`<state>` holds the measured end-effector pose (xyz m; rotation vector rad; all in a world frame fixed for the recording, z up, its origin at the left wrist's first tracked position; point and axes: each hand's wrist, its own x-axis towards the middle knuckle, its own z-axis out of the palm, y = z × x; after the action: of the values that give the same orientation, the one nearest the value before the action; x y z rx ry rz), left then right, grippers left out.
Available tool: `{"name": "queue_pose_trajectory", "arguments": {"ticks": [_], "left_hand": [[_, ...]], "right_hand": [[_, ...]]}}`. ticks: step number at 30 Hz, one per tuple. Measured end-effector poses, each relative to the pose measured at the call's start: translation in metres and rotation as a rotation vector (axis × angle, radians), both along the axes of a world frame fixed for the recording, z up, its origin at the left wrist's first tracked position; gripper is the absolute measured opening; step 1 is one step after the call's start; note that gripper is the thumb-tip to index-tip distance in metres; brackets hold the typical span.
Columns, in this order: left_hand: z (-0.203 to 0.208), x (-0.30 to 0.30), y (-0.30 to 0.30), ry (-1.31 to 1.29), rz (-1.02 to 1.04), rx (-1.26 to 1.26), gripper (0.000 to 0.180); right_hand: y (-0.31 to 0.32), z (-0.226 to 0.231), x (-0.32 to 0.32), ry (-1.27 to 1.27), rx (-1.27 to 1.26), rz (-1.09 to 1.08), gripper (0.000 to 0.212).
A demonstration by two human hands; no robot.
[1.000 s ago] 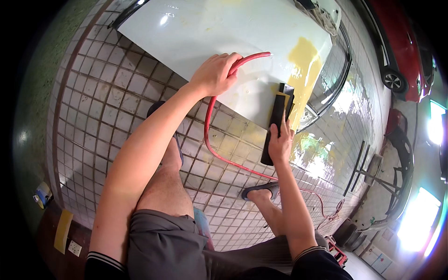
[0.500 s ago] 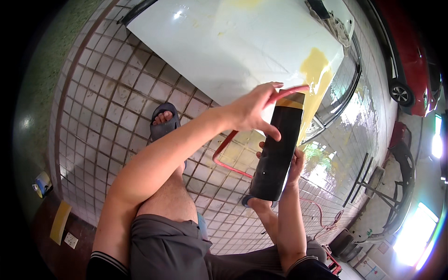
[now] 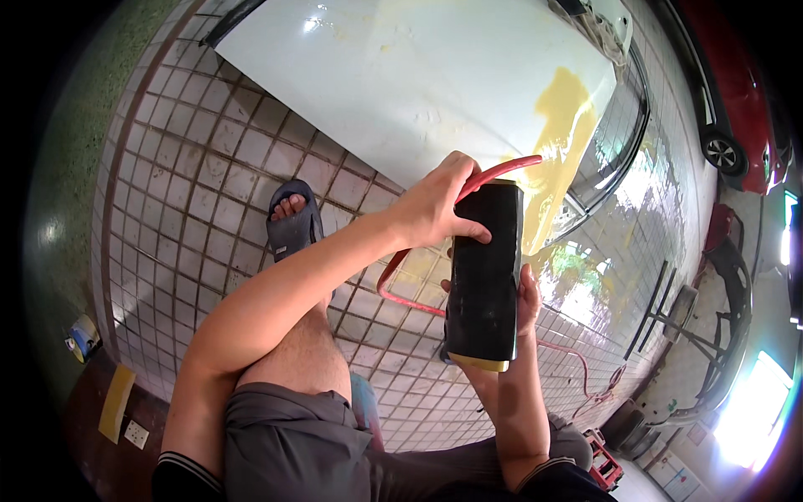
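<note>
Left fingers [image 3: 458, 169] curl round a flexible red hose [image 3: 505, 169], thumb against the oblong black sanding block [image 3: 485, 280], which right fingers [image 3: 528, 289] cup near the glossy car door [image 3: 376, 84]'s near edge; gridded floor tiles [image 3: 196, 180] spread leftward

Dark short sleeves [image 3: 180, 485] with thin pale cuff stripes [image 3: 191, 465], grey shorts [image 3: 293, 439], dark open-toed slipper [image 3: 295, 224].

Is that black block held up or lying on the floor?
Held up: the right hand grips the black block from underneath, showing at both its sides.
</note>
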<state>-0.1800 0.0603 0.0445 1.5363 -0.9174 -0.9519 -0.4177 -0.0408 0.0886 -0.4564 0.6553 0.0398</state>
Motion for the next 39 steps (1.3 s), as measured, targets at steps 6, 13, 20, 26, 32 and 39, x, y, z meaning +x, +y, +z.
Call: {"name": "queue_pose_trajectory", "arguments": {"ticks": [6,13,20,26,32,39], "left_hand": [[-0.004,-0.002,0.003,-0.205,0.066,0.005,0.078],[0.015,0.004,0.006,-0.122,0.093,0.020,0.078],[0.005,0.007,0.003,-0.184,0.137,-0.049,0.082],[-0.006,-0.001,0.005,-0.170,0.039,-0.113,0.087],[-0.014,0.001,0.001,-0.459,0.069,-0.253,0.086],[-0.010,0.000,0.005,-0.534,-0.133,-0.160,0.076]], "right_hand": [[0.013,0.000,0.000,0.117,-0.050,-0.117,0.077],[0.011,-0.011,-0.011,0.192,-0.058,-0.146,0.067],[0.010,-0.015,-0.021,0.230,-0.089,-0.167,0.058],[0.034,0.013,0.018,-0.015,0.122,-0.120,0.062],[0.036,-0.019,0.016,-0.115,0.318,-0.132,0.083],[0.036,-0.018,0.011,-0.125,0.362,-0.188,0.102]]}}
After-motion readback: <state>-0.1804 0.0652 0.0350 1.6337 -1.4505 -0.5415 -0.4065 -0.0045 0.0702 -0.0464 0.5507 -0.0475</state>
